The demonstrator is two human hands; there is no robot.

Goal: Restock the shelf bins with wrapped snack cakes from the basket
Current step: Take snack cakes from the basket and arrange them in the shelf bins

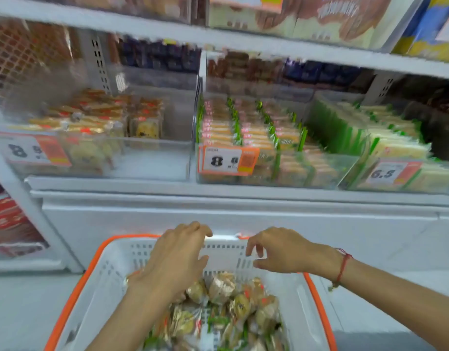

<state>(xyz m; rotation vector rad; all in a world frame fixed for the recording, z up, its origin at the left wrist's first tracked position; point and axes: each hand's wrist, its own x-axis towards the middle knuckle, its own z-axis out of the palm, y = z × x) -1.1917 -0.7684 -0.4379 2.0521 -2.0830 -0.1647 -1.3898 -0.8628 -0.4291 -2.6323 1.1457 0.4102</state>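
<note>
A white basket with an orange rim [74, 297] sits low in front of me, holding several wrapped snack cakes [223, 307]. Both hands hover over the basket's far end, holding nothing. My left hand [179, 257] has its fingers loosely bent toward the far wall, above the cakes. To its right, my right hand [281, 250] has relaxed fingers pointing left and a red string at the wrist. Above, a clear shelf bin [152, 158] on the left is partly filled with similar wrapped cakes [91, 127]; its right half is bare.
A second clear bin [327, 168] holds tight rows of green-edged packs, and a third bin [401, 173] on the right holds pale packs. Price tags hang on the bin fronts. A white shelf ledge [218, 198] runs between basket and bins. Boxed goods fill the upper shelf.
</note>
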